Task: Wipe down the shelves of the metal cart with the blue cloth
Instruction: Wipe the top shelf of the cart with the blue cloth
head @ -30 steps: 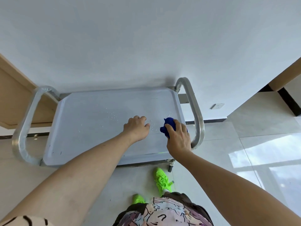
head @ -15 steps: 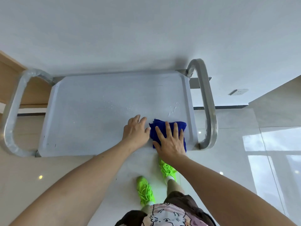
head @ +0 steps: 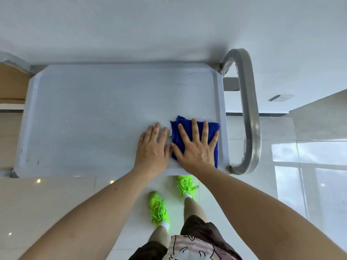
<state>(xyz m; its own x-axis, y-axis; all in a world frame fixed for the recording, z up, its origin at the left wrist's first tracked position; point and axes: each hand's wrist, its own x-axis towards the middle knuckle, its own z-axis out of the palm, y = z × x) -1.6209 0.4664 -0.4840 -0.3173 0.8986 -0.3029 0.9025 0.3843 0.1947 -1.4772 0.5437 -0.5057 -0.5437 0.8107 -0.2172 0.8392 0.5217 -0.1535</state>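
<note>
Blue microfibre cloth [head: 195, 128], folded into a thick pad, lies flat on the top shelf [head: 93, 119] of the metal cart [head: 120, 166], tucked into the near right corner just inside the raised rim. The person's right hand [head: 195, 147] is spread across it, palm down, fingers straight and fanned, pressing the cloth onto the metal rather than clutching it. Just beside it, the left hand [head: 153, 145] rests flat on the bare shelf with its fingers together and relaxed, gripping nothing; the two hands touch at the thumbs. A small white tag [head: 170, 132] pokes out at the cloth's left edge, too small to read. Fine water droplets [head: 129, 109] speckle the shelf beyond the hands. The cart's tubular steel handle [head: 249, 113] loops past the right end, wrapped in clear film. Behind it, low on the white wall [head: 169, 25], sits a white socket plate [head: 281, 98]. Down on the glossy tiled floor [head: 47, 203] the person stands in neon green trainers [head: 159, 209], wearing dark shorts [head: 202, 231] and a pink-striped top with a cartoon print [head: 189, 248]; no lettering on it can be made out.
</note>
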